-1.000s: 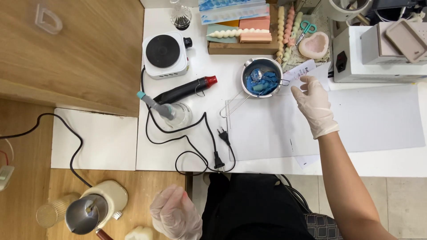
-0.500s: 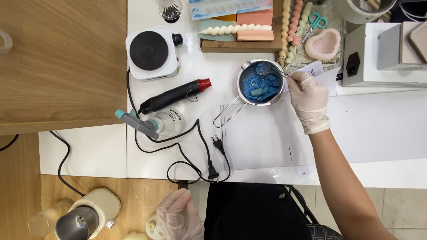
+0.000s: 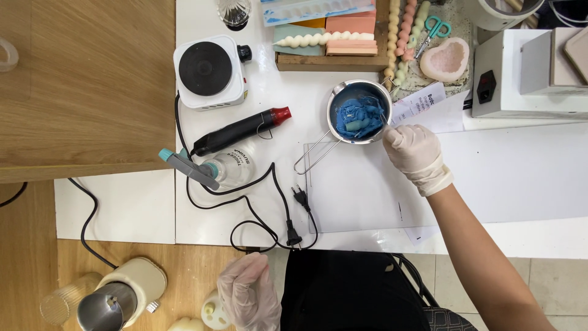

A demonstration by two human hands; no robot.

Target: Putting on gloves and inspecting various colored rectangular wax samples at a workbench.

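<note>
Head view, step: you look to be stirring or picking at the blue chunks (image 3: 357,117) in the small metal pot (image 3: 359,112), which sits on the white table (image 3: 275,92).
Right hand (image 3: 415,154): pinched on a thin tool dipping into the pot.
Left hand (image 3: 245,293): low, loosely open, holding nothing.
Next move: likely small, steady strokes.
Edges: wooden tray (image 3: 334,61) just behind the pot; heat gun (image 3: 242,130) to its left.
Room: white sheet (image 3: 361,190) near you.

Right hand (image 3: 416,156): a second ago open and flat on the white sheet beside the small metal pot (image 3: 359,111); now closed, fingers pinching a thin tool whose tip is in the blue pieces (image 3: 358,119). Left hand (image 3: 245,294): shifted slightly, low beside the table edge.
</note>
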